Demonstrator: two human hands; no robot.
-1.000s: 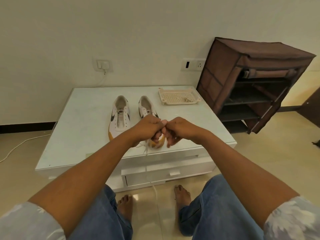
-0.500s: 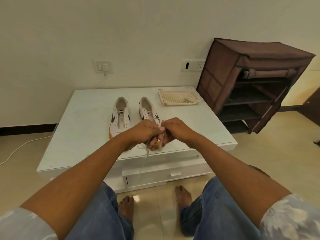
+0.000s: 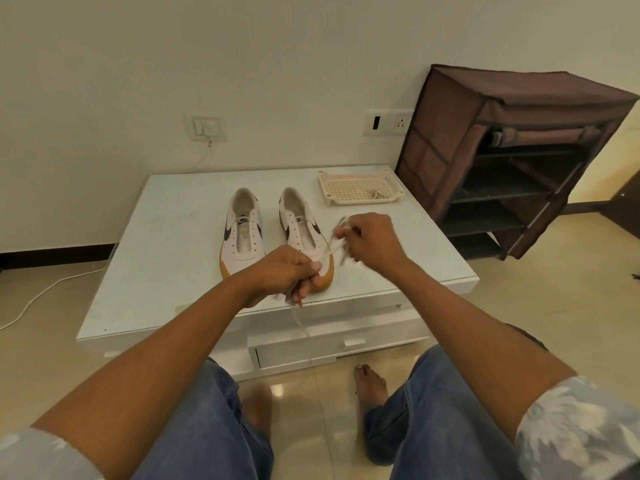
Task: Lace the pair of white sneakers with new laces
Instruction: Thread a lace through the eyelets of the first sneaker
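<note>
The hands had drawn apart since half a second earlier, when they were knuckle to knuckle. The right hand had lifted toward the worktop's right edge, while the left hand sat lower, over the near edge. A flat white fabric shoelace ran taut between them. The left hand's fingers were curled round it, and a loose tail hung from that fist down past the near edge, in front of a white drawer. The right hand pinched a bunch of the same lace, though blur hid the exact hold.

Two white sneakers with black side marks and tan soles stood side by side mid-way across the glossy white worktop, toes toward the near edge, both unlaced. The hands hovered over the toe of the right-edge sneaker; the left-edge sneaker stood just beside it. A cream perforated plastic tray sat at the far right corner. A brown fabric shoe rack stood on the floor beyond the right edge.
</note>
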